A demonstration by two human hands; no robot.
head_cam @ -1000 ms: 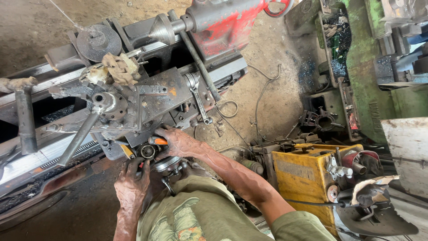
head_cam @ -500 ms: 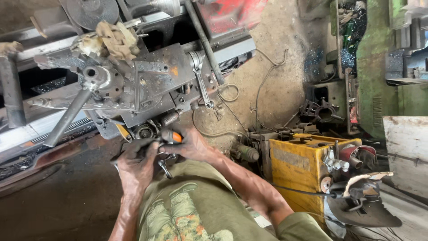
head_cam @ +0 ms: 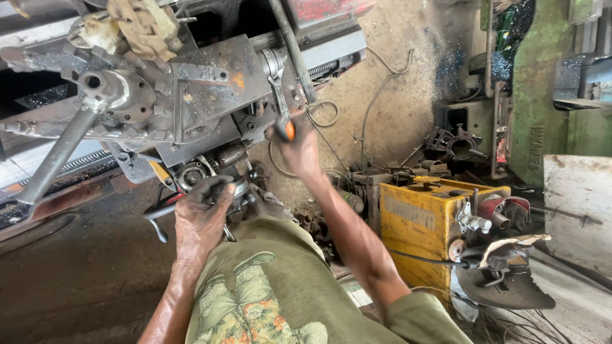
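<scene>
Under lathe carriage (head_cam: 191,95): left hand (head_cam: 201,220) gripping round metal part (head_cam: 236,191), right hand (head_cam: 299,150) clutching orange-tipped tool (head_cam: 288,130) beside wrench (head_cam: 278,83).

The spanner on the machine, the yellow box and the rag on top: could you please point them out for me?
spanner (head_cam: 276,86): head view, on its steel shank.
yellow box (head_cam: 414,220): head view, on its front grille.
rag (head_cam: 141,25): head view, on its crumpled middle.

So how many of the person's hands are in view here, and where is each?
2. The left hand grips a dark round part below the machine. The right hand is raised by the wrench on the machine, around an orange-tipped tool. None hidden.
</scene>
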